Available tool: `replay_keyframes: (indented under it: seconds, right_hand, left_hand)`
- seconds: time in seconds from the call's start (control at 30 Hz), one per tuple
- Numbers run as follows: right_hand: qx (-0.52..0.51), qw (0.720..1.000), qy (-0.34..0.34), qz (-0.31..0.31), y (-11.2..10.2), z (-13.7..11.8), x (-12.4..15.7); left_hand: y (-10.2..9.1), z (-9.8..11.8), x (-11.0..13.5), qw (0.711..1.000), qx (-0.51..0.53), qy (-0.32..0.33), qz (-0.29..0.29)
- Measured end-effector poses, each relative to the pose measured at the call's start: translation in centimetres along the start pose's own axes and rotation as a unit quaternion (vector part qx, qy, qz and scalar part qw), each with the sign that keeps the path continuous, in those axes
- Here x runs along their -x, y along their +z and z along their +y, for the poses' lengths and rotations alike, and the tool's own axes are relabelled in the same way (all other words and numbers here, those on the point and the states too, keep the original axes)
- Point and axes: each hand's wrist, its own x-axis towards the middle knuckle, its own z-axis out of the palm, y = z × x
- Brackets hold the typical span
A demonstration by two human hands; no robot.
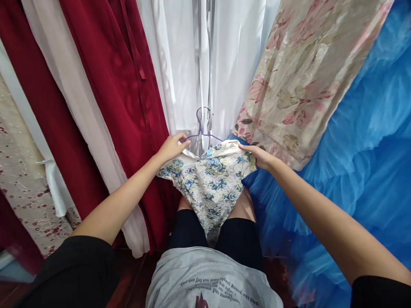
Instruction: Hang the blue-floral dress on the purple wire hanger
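A white blouse with blue and yellow flowers hangs in front of my thighs on a purple wire hanger. My left hand pinches its left shoulder near the neckline, close to the hanger's arm. At the other shoulder my right hand grips the fabric, thumb and fingers closed along the edge. The hanger's hook points up and away from me, and its right arm goes under the cloth. The blouse narrows downward between my legs, where its lower end is partly hidden.
Dark red drapes and a pale pink cloth hang at the left. White fabric hangs straight ahead. To the right are a beige floral cloth and ruffled blue tulle. A dark reddish floor shows below.
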Motion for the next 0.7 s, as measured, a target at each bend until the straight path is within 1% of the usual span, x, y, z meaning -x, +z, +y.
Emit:
replay_keyframes:
  seconds: [0.07,0.13,0.2,0.27,0.3,0.33,0.4,0.43,0.47,0.5,0.57,0.63,0.67,0.7]
  right_hand:
    - [0.071,0.995,-0.062,-0.016,0.7,-0.8,-0.2]
    - [0.173,0.976,-0.13,-0.007,1.7,-2.2,-0.6]
    - [0.279,0.941,-0.189,0.044,2.8,-4.0,-1.2]
    - [0.353,0.901,-0.229,0.108,3.8,-5.7,-2.1]
    - [0.369,0.888,-0.239,0.133,4.3,-6.5,-2.5]
    - [0.374,0.882,-0.243,0.151,4.7,-7.1,-2.9]
    - [0.359,0.887,-0.24,0.165,5.8,-8.1,-3.4]
    - [0.346,0.896,-0.234,0.151,6.5,-8.4,-3.3]
    - [0.332,0.907,-0.228,0.121,7.2,-8.6,-3.1]
    - [0.319,0.919,-0.221,0.073,8.1,-8.7,-2.6]
    - [0.292,0.935,-0.191,-0.063,10.1,-8.7,-1.0]
    - [0.271,0.931,-0.138,-0.202,12.2,-8.4,0.9]
    - [0.267,0.923,-0.112,-0.254,13.1,-8.1,1.8]
    - [0.274,0.916,-0.098,-0.277,13.8,-7.9,2.4]
  left_hand:
    - [0.3,0.2,-0.1,1.0,-0.002,-0.009,0.018]
    - [0.4,0.6,-0.4,0.999,0.012,-0.014,0.036]
    - [0.3,1.0,-0.8,0.998,0.021,-0.012,0.051]
    - [-0.1,0.9,-1.4,0.998,0.02,-0.008,0.054]
    - [-0.3,0.6,-1.7,0.998,0.018,-0.011,0.057]
    - [-0.6,0.3,-2.0,0.998,0.016,-0.017,0.06]
    - [-1.1,-0.7,-2.4,0.996,0.01,-0.032,0.078]
    - [-1.4,-1.1,-2.3,0.995,0.001,-0.036,0.093]
    - [-1.5,-1.4,-2.2,0.993,-0.012,-0.039,0.113]
    - [-1.6,-1.6,-1.9,0.989,-0.026,-0.041,0.136]
    - [-1.5,-1.2,-0.9,0.981,-0.04,-0.044,0.186]
    - [-1.1,0.0,0.1,0.972,-0.011,-0.044,0.23]
    - [-0.9,0.9,0.5,0.968,0.021,-0.037,0.248]
    - [-0.6,2.0,0.8,0.962,0.063,-0.03,0.265]
